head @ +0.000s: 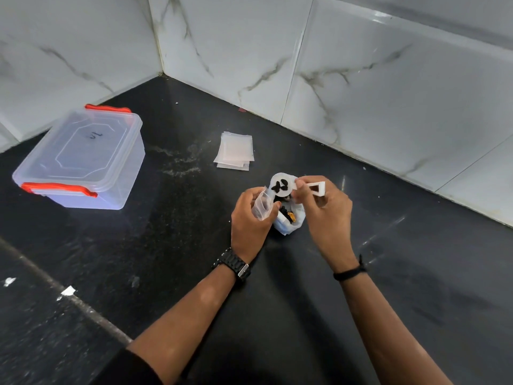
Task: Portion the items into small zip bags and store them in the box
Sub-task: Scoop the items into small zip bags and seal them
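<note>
2 hands: left hand [251,215] pinches zip bag [262,205] open; right hand [323,207] grips scoop [288,184].
Advice: tip scoop slowly over bag mouth.

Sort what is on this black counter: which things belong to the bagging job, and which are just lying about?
In the job:
- small clear zip bag, held by left hand
- white plastic scoop with small dark pieces, held by right hand
- open bag of small dark items
- stack of empty clear zip bags
- clear lidded plastic box with red latches

Lying about:
- white scraps on counter's near-left part
</note>
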